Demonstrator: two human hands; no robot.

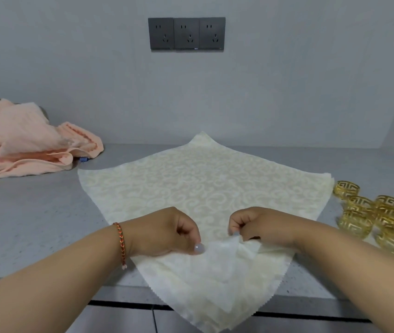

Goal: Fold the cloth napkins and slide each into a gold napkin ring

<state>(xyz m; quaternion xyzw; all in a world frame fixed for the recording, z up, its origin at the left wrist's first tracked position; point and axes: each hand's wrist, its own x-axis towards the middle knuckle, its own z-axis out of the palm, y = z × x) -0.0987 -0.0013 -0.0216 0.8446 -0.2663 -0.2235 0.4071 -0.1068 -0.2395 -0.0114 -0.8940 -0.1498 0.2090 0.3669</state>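
Observation:
A cream napkin (pixel 203 186) with a swirl pattern lies spread as a diamond on the grey counter (pixel 35 224), its near corner hanging over the front edge. More cream layers show beneath it at the right edge. My left hand (pixel 167 233) rests on the napkin's near part and pinches the cloth with curled fingers. My right hand (pixel 261 225) pinches a lifted flap of the top layer just right of the left hand. Several gold napkin rings (pixel 381 217) with a cut-out key pattern lie clustered at the right.
A crumpled peach towel (pixel 30 143) is piled at the back left of the counter. A grey wall with three dark power sockets (pixel 186 33) stands behind. The counter's front edge runs just below my forearms.

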